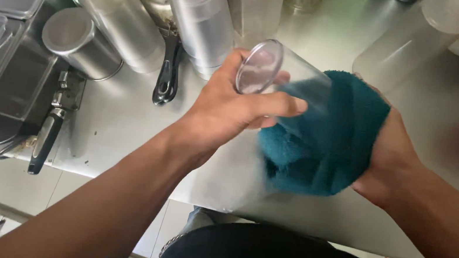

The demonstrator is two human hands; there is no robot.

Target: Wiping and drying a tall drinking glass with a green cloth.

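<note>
Your left hand (231, 114) fingers wrap clear glass (283, 77); right hand (388, 156) clutches teal cloth (322, 141) near counter (125, 115) front edge; stacked cups (197, 18) crowd behind.

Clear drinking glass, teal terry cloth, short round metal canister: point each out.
Clear drinking glass (261, 68), head view, on its round base.
Teal terry cloth (328, 142), head view, mid-fold.
Short round metal canister (71, 31), head view, on its flat top.
</note>
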